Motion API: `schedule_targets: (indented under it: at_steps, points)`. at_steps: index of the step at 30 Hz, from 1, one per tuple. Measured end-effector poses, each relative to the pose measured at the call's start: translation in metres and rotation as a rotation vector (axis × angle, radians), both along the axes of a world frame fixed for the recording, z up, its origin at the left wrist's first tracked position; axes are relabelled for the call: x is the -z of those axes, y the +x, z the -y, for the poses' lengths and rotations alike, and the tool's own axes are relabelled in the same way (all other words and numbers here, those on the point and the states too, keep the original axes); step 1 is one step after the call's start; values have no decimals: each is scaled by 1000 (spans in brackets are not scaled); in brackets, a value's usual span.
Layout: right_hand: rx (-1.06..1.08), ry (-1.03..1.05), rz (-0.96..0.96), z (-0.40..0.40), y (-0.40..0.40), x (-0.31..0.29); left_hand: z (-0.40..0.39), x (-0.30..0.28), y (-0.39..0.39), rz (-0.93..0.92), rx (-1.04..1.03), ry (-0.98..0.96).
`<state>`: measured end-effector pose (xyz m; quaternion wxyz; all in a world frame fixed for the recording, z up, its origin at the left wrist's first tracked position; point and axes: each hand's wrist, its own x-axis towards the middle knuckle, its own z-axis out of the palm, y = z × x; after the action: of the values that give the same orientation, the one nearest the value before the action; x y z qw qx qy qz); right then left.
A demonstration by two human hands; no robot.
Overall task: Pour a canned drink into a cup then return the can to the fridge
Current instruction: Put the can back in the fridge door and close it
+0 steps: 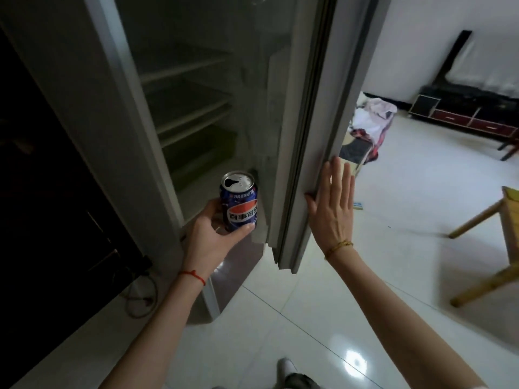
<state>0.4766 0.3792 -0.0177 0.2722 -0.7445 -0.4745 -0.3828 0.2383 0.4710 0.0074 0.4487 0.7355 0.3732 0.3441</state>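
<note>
- Your left hand point(209, 237) is wrapped around the blue can point(239, 203), thumb across the front near the base and fingers behind; the can is upright, its top already punched open, just in front of the fridge point(92, 113) opening at the level of the lowest shelves.
- Your right hand point(332, 203) lies flat and spread against the outer edge of the fridge door point(314, 153), fingers straight, gripping nothing; the door stands well open.
- Judging by the open top, the pouring is probably done and you are on the return step. No cup is in view, so that cannot be confirmed here.
- Keep the can level as you carry it in. The opening means any tilt could spill whatever is left.
- Pick a flat shelf point(185, 103) rather than the dim bottom area, where the surface is hard to read. The shelves look bare, so you have room to set the can well back from the edge.
- Lower the base fully onto the shelf before you loosen your fingers, and draw the hand straight back so the thumb does not drag the can over.
- Hold the door steady with the flat palm until your left arm is clear of the frame, then push it closed gently so the can does not topple.
</note>
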Motion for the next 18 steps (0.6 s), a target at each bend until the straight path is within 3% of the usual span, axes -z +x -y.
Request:
schedule_targets:
  at_steps: [9,18]
  points:
    - [128,-36,-152,44,88,-3,23,-23,97,77,96,123]
    - [-2,26,-336,73,181,-18,59,-42,200,110,89,154]
